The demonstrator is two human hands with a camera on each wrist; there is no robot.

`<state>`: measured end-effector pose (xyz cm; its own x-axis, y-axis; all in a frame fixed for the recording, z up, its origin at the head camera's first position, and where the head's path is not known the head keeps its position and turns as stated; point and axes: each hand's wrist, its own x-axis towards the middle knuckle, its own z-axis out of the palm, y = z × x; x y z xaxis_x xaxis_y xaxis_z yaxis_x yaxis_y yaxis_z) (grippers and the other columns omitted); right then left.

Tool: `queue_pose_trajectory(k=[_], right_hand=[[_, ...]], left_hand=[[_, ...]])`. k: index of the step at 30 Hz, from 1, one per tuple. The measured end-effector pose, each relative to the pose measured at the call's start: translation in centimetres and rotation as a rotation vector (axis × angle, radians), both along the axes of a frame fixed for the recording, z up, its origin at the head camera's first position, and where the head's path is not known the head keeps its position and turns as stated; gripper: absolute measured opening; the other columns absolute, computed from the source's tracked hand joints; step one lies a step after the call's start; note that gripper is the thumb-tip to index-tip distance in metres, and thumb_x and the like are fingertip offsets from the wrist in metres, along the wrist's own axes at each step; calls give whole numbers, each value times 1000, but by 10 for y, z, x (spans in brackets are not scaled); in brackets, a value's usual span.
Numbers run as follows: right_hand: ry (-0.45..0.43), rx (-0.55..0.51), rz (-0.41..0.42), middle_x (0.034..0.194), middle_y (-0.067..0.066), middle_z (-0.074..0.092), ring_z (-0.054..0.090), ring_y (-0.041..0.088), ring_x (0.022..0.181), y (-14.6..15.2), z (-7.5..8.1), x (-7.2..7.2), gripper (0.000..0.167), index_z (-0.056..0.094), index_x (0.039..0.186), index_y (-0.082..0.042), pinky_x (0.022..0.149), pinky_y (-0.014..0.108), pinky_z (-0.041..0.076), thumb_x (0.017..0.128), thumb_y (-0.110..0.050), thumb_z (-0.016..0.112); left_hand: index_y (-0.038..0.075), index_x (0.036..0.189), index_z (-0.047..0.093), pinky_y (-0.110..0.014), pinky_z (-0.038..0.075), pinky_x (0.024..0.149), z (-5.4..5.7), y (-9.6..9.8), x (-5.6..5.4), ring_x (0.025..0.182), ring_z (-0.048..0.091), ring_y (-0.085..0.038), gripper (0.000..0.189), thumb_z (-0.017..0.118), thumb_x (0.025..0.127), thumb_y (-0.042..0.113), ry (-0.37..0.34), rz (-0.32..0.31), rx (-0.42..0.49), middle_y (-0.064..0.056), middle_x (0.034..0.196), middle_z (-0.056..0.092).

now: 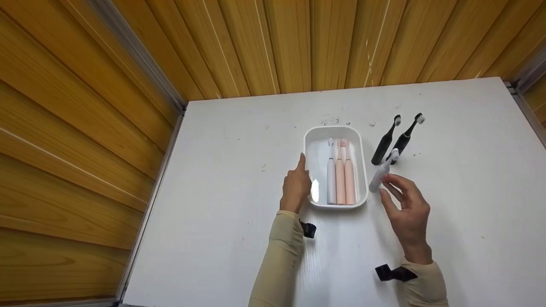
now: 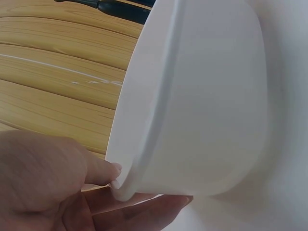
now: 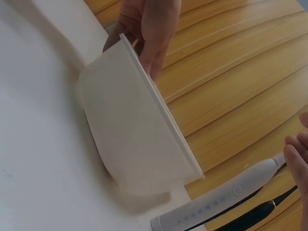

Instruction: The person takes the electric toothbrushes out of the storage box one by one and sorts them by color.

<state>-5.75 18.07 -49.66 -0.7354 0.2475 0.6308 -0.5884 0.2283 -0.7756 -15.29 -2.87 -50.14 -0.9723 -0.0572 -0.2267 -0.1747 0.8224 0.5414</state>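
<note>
A white open box (image 1: 318, 204) stands on the table. Inside lie a white toothbrush (image 1: 331, 181) and two pink toothbrushes (image 1: 340, 181). My left hand (image 1: 296, 183) pinches the box's left rim, with the thumb on the inner side and fingers beneath the lip in the left wrist view. Another white electric toothbrush (image 3: 216, 197) stands upright right of the box. Close beside it is my right hand (image 1: 407, 209), thumb and index finger apart; whether the fingertips touch it is hard to tell. Two black toothbrushes (image 1: 384, 147) stand upright just behind.
The white table (image 1: 226, 170) meets yellow wood-slat walls (image 1: 290, 47) at the back and left. A black wrist camera (image 1: 309, 230) is strapped to each sleeve. Dark scuff marks (image 1: 330, 121) lie behind the box.
</note>
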Motion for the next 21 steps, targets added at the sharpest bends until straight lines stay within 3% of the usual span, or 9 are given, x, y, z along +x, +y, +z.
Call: queue_pose_trajectory(k=[7, 12, 16, 21], right_hand=[[-54, 133, 57, 107, 30, 59, 62, 34, 103, -28, 10, -3, 44, 56, 113, 20, 88, 31, 50, 70, 28, 65], [-146, 181, 82, 110, 27, 59, 61, 37, 105, -39, -6, -19, 45, 56, 116, 17, 89, 30, 49, 73, 22, 69], [-287, 162, 106, 117, 25, 58, 59, 38, 111, -43, -18, -33, 47, 54, 122, 13, 91, 25, 47, 78, 14, 69], [-563, 173, 68, 119, 27, 56, 57, 39, 115, -52, -18, -46, 47, 50, 127, 12, 95, 30, 46, 83, 5, 68]], left_hand=[[24, 152, 27, -37, 53, 72, -2, 0, 0, 83, 68, -24, 53, 44, 102, 22, 2, 5, -8, -16, 115, 68], [24, 152, 27, -36, 52, 69, -3, 0, 0, 80, 68, -25, 53, 43, 102, 22, 3, 1, -1, -18, 113, 68], [22, 152, 29, -38, 52, 69, -3, -1, 0, 82, 69, -27, 52, 44, 102, 20, 24, -13, -13, -18, 110, 69], [23, 152, 29, -39, 52, 73, -2, 0, 0, 88, 69, -29, 52, 44, 102, 20, 24, -8, -14, -18, 112, 68]])
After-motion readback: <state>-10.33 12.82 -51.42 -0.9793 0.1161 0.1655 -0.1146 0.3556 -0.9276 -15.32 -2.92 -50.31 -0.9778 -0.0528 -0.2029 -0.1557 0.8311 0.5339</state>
